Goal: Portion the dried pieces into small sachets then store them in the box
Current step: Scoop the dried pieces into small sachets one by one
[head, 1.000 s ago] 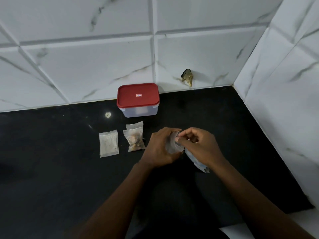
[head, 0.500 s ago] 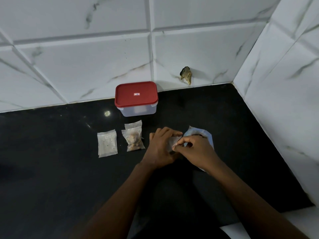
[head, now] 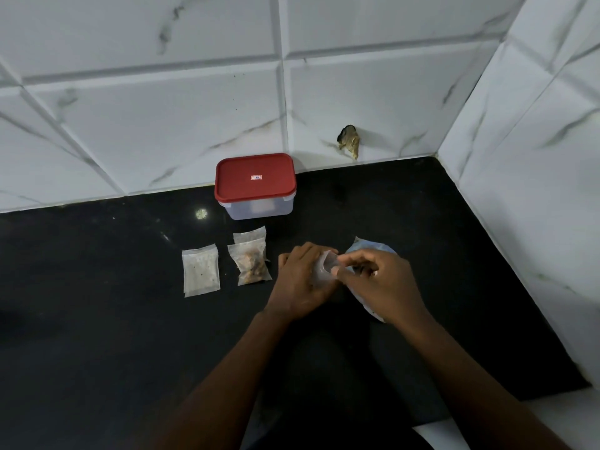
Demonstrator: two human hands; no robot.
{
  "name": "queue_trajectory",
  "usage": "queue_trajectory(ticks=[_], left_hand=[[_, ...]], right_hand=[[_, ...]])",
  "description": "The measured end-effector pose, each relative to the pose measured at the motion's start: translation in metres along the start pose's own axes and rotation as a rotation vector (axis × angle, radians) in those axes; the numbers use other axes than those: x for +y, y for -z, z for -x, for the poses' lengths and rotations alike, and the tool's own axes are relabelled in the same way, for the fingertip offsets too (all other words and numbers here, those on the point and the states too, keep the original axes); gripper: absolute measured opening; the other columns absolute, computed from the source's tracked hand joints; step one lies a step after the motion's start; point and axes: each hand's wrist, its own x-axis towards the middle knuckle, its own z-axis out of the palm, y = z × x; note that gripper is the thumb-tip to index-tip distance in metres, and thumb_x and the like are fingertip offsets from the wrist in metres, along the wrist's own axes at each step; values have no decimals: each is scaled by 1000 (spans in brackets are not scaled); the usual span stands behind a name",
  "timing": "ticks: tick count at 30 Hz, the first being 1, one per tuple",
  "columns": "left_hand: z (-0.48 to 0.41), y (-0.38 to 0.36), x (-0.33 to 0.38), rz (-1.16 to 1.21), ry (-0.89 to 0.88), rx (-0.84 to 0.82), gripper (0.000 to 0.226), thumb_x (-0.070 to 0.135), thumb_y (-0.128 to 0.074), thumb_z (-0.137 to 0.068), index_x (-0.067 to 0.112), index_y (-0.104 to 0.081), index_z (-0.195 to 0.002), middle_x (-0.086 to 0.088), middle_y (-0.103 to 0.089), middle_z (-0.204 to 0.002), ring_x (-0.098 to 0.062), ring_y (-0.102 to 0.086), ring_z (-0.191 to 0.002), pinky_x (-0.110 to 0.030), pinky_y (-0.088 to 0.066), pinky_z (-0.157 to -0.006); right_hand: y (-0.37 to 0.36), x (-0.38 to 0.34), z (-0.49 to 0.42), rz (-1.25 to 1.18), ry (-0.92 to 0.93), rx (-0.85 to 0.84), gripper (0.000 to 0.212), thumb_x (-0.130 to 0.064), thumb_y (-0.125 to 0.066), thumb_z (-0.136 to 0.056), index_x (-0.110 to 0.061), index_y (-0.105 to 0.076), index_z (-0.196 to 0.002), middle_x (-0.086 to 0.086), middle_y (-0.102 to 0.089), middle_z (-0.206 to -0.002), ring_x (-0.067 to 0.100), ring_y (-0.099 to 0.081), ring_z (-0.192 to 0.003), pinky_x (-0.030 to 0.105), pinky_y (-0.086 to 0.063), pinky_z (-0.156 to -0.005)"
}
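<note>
Two hands meet over the black worktop (head: 97, 319), close in front of you.

Your left hand (head: 302, 282): fingers curled round a small clear sachet (head: 324, 266), its mouth held open.

Your right hand (head: 381, 284): thumb and forefinger pinch that sachet's rim. You cannot tell whether anything is inside it.

One pale blue bag (head: 371, 250): lies on the worktop under your right hand, its far edge showing beyond the knuckles and a near corner by the wrist.

One filled sachet (head: 251, 269): brown dried pieces inside, flat on the worktop just left of your left hand.

One flat sachet (head: 250, 236): just beyond the filled one, its near edge overlapped by it.

One speckled sachet (head: 200, 274): tiny dark specks inside, further left, apart from the filled one.

One box (head: 259, 207): clear walls, red lid (head: 255, 183) fitted on, beyond your left hand, near the foot of the white tiled wall (head: 162, 125).

One ragged brown patch (head: 350, 141): low on that wall, beyond your right hand.
</note>
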Motion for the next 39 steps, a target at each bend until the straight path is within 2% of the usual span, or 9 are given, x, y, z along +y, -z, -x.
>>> queue_trajectory(ticks=[4,7,9,14,21,27,31,35,39], left_hand=[[3,-3,4,79,56,-1,50,61,-68,-90,38,-54,-133,21,-54,-126,6,-48,-118,-18,-28,-100],[5,-10,5,149,105,-10,49,59,-67,-92,42,-49,-135,23,-54,-132,6,-47,-124,-31,-32,-110],[3,-15,5,190,146,-50,51,64,-67,-90,47,-48,-134,23,-54,-133,4,-48,-126,-43,-38,-113],[3,-26,7,298,176,-77,57,62,-73,-87,37,-52,-134,16,-60,-127,-1,-60,-118,-43,-56,-100],[3,-40,5,279,199,-124,60,67,-72,-83,46,-49,-134,18,-51,-133,-1,-56,-122,-45,-53,-104],[-6,-38,8,282,214,-200,68,60,-76,-83,38,-49,-142,13,-43,-144,-2,-49,-128,-40,-50,-109],[-21,-35,9,186,262,-293,93,67,-74,-80,27,-37,-155,5,-37,-158,-10,-41,-139,-40,-42,-115],[-31,-36,12,189,263,-313,69,56,-78,-82,28,-53,-140,9,-55,-135,-7,-56,-122,-41,-51,-107],[-27,-40,13,278,237,-262,64,43,-82,-84,29,-54,-140,13,-57,-134,-1,-57,-121,-33,-51,-104]], right_hand=[[17,20,-5,-11,-79,92,14,-26,-73,-91,-38,-71,-96,-19,-69,-95,-7,-64,-91,13,-52,-78],[29,42,-11,41,-163,108,16,-25,-75,-89,-37,-70,-99,-18,-67,-97,-4,-63,-93,24,-55,-85],[35,55,-12,102,-187,79,19,-26,-78,-86,-35,-68,-100,-18,-66,-99,-5,-61,-92,19,-50,-79],[39,78,-7,305,-233,-74,29,-33,-82,-81,-31,-64,-104,-15,-61,-96,-3,-58,-85,16,-41,-66],[30,90,-2,334,-263,-15,14,-33,-75,-88,-29,-67,-99,-11,-65,-84,0,-64,-76,25,-55,-70],[37,91,-6,229,-105,128,9,-24,-75,-88,-27,-69,-94,-13,-67,-82,-3,-65,-77,20,-55,-72],[39,96,-12,236,106,155,10,-16,-75,-87,-20,-73,-95,-12,-69,-84,-3,-65,-79,16,-51,-74],[29,103,-24,282,236,108,6,-16,-75,-88,-17,-76,-93,-7,-69,-87,2,-63,-80,28,-56,-78],[19,109,-28,283,293,140,3,-12,-74,-88,-12,-74,-91,0,-69,-90,8,-65,-80,30,-57,-75]])
